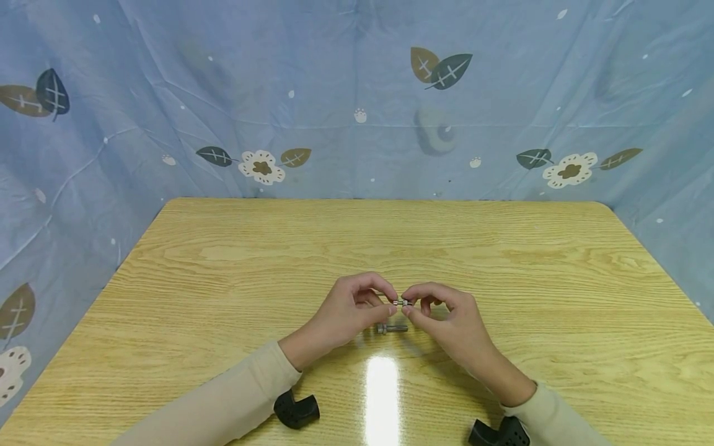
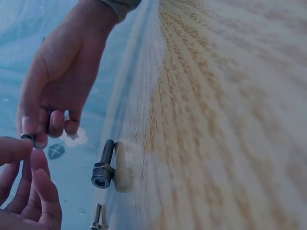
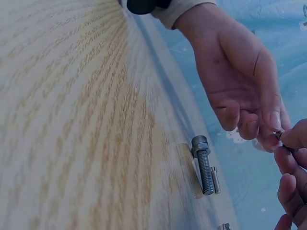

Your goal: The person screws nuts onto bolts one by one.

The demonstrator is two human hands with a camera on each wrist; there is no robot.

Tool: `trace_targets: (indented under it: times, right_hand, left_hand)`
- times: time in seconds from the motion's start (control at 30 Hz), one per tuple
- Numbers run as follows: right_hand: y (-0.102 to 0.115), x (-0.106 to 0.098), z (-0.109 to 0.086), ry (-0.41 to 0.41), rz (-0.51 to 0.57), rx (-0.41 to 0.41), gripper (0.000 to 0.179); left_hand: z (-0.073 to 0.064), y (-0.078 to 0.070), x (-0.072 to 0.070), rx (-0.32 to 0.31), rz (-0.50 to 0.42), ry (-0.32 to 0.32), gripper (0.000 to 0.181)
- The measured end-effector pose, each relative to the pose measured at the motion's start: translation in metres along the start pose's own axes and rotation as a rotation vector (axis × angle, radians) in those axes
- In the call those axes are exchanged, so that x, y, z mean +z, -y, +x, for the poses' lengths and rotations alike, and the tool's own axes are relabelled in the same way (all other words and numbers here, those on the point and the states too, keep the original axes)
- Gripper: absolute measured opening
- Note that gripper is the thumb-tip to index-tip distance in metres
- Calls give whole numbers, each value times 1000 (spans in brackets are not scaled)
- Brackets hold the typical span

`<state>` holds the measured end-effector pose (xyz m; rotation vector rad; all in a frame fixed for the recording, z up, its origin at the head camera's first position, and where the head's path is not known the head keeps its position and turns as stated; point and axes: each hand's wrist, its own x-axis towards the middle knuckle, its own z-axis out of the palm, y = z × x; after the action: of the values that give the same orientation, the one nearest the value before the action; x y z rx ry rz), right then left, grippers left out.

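Observation:
Left hand (image 1: 348, 310) and right hand (image 1: 460, 319) meet fingertip to fingertip above the wooden table. Between thumb and forefinger, the left hand pinches one end of a small silver bolt (image 1: 398, 303). The right hand pinches a small nut (image 1: 406, 303) at the bolt's other end; fingertips partly cover both pieces. In the left wrist view, the dark nut (image 2: 28, 137) shows between the two hands' fingertips. Just below the hands, a large socket-head bolt (image 1: 393, 328) with a nut near its head lies on the table, touched by neither hand.
A smaller bolt (image 3: 215, 180) lies beyond the large one, and another small metal piece (image 3: 225, 226) shows at the lower edge of the right wrist view. Black curved pieces (image 1: 297, 410) sit by the sleeves. A blue patterned cloth (image 1: 357, 74) hangs behind the table (image 1: 251, 260).

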<state>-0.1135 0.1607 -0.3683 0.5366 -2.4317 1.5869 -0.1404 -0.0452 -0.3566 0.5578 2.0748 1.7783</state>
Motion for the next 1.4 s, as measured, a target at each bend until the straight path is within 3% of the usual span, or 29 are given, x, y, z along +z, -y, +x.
trace_targets:
  times: [0.37, 0.63, 0.93, 1.2, 1.4]
  right_hand:
    - [0, 0, 1, -3, -14, -1, 15]
    - [-1, 0, 1, -2, -21, -6, 17]
    - [0, 0, 1, 8, -8, -15, 16]
    - [0, 1, 1, 9, -12, -6, 15]
    - [0, 1, 0, 9, -15, 1, 16]
  left_hand:
    - [3, 2, 1, -57, -14, 21, 16]
    - [1, 0, 1, -43, -10, 2, 12]
    - [1, 3, -1, 20, 6, 0, 13]
    - [2, 2, 1, -42, -59, 7, 16]
    - [1, 1, 2, -34, -31, 8, 12]
